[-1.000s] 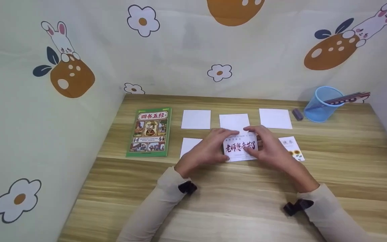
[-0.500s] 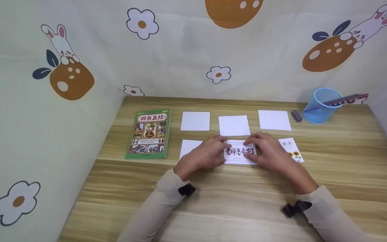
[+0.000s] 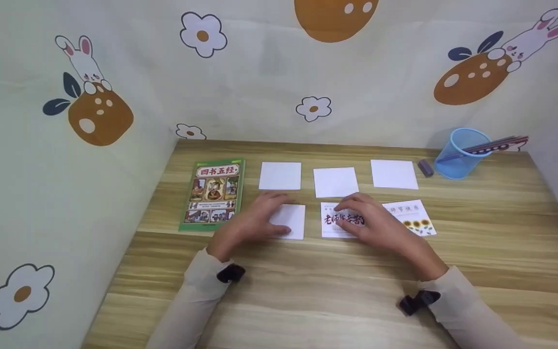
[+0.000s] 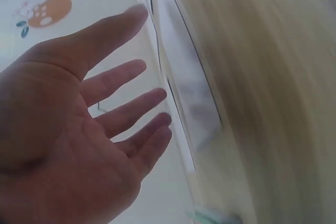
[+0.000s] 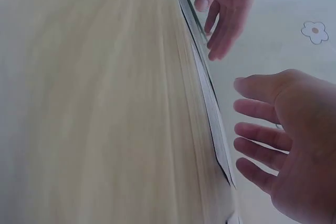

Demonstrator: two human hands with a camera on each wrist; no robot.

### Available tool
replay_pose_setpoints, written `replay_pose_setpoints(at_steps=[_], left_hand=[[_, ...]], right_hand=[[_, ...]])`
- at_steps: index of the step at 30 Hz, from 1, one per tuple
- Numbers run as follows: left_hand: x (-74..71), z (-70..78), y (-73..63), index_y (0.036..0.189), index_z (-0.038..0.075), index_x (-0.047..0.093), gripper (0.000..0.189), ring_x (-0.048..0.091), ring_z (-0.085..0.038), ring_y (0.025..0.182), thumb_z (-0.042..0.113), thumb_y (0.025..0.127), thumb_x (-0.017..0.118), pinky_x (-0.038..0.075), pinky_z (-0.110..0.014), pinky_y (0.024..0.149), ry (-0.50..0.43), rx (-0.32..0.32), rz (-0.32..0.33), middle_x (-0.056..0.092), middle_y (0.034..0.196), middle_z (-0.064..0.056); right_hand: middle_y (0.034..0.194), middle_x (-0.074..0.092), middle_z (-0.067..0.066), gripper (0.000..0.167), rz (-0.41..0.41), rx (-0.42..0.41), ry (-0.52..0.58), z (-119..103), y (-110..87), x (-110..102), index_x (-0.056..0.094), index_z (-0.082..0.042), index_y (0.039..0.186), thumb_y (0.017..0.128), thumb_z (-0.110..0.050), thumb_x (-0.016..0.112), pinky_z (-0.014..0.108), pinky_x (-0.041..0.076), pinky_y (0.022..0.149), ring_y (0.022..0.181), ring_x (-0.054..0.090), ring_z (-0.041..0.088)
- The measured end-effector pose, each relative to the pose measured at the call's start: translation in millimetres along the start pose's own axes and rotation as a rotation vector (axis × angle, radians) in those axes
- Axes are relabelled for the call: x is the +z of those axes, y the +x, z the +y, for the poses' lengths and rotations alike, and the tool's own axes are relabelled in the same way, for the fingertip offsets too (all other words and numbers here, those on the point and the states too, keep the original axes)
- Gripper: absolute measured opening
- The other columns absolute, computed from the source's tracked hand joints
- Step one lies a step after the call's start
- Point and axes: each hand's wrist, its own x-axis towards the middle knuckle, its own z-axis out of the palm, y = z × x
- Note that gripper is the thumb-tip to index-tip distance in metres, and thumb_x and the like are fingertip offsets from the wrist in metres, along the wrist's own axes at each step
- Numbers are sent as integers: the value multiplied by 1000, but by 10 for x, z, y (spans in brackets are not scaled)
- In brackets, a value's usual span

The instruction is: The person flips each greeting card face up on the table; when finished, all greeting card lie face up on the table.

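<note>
My left hand [image 3: 254,220] hovers over the left part of a blank white card [image 3: 296,218] in the front row, fingers relaxed and nothing between them. In the left wrist view the thumb and fingers [image 4: 128,103] stand apart, close over the table. My right hand [image 3: 378,223] is above a card printed with dark red Chinese characters [image 3: 329,223], covering its right end. Its fingers are loosely spread and hold nothing, as the right wrist view shows. A sunflower card [image 3: 417,220] lies flat just right of it, partly hidden by that hand.
Three blank white cards [image 3: 280,176] form a back row. A green-bordered book [image 3: 214,194] lies at the left. Toward the back right are a dark eraser-like block [image 3: 425,167] and a blue mesh cup [image 3: 456,162] with pencils. Patterned cloth walls [image 3: 250,87] enclose the table.
The printed card has gone from tilted in both hands to flat on the table. My left hand has let go and moved left over the blank card; the right hand has loosened from it.
</note>
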Motion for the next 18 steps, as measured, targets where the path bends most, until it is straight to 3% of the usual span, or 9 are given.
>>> replay_pose_setpoints(at_steps=[8, 14, 18], left_hand=[[-114, -206, -149, 155, 18, 59, 74, 42, -34, 157, 24, 88, 91, 35, -55, 132, -37, -103, -11, 49, 168, -11], [-117, -195, -198, 161, 23, 52, 93, 36, -35, 161, 30, 81, 97, 37, -56, 131, -15, -160, -58, 35, 175, -10], [-116, -169, -196, 161, 22, 52, 93, 35, -35, 160, 30, 80, 97, 39, -55, 130, 0, -165, -78, 34, 175, -9]], right_hand=[[138, 70, 7, 29, -52, -63, 22, -260, 152, 197, 77, -14, 126, 102, -30, 75, 51, 51, 119, 136, 63, 28], [139, 69, 8, 35, -124, -107, 1, -433, 295, 345, 76, -9, 131, 103, -31, 74, 48, 50, 121, 137, 61, 28], [151, 64, 9, 45, -196, -124, -43, -526, 275, 388, 73, -11, 140, 104, -37, 72, 52, 47, 124, 145, 57, 30]])
